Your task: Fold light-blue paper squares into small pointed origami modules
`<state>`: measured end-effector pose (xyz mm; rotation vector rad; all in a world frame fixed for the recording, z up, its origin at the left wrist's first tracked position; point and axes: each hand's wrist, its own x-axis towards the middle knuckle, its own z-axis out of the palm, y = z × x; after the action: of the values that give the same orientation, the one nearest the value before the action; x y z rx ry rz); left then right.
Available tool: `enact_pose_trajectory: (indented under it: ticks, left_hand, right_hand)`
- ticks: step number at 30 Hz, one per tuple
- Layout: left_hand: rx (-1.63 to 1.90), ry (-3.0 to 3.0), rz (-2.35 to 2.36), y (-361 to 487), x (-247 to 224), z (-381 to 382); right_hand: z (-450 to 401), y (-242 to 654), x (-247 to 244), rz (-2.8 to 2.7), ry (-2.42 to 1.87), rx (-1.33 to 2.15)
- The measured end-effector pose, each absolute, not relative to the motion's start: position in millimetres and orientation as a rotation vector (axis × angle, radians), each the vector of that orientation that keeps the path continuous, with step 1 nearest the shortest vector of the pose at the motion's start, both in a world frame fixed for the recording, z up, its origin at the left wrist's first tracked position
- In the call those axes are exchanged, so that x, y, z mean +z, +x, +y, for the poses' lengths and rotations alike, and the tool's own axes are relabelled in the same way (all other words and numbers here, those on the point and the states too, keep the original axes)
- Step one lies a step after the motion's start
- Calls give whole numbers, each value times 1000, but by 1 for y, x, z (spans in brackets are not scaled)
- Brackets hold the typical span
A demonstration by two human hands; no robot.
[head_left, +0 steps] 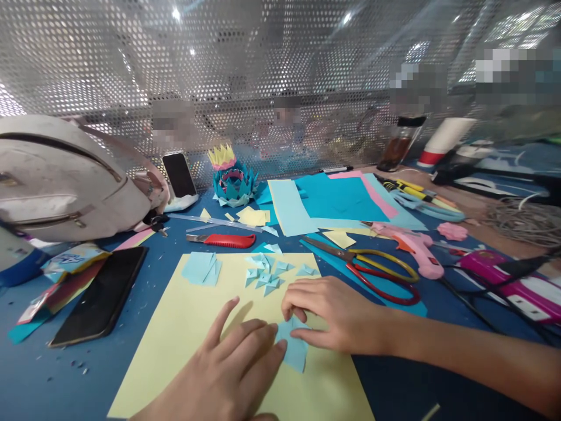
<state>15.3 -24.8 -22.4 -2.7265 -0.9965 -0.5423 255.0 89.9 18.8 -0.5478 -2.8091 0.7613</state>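
A small light blue piece of paper (297,354), partly folded, lies on a large pale yellow sheet (162,339) right in front of me. At its left edge my left hand (232,368) holds the paper with thumb and fingertips, the index finger stretched away. From the right, my right hand (328,310) has its bent fingers and thumb on the paper's upper part; the fingers hide some of it. Just beyond are several small folded light blue triangles (265,275). A stack of light blue paper squares (201,269) rests at the yellow sheet's upper left.
Scissors (363,260), a red utility knife (230,240) and a pink glue gun (412,245) lie beyond the hands. A blue folded-paper model (234,184) stands at the back. At left are a black phone (100,298) and a backpack (65,181); at right, a magenta power strip (512,283).
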Motion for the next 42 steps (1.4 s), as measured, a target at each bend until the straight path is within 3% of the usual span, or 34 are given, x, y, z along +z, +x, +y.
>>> enact_pose_trajectory:
  ticks: [35, 42]
  left_hand:
    - [-585, -2641, -912, 21, -4, -28]
    - [-382, -2636, -878, 14, 7, -26]
  right_hand:
    - [112, 256, 25, -2859, 2, 1048]
    - [103, 252, 14, -2741, 36, 1073]
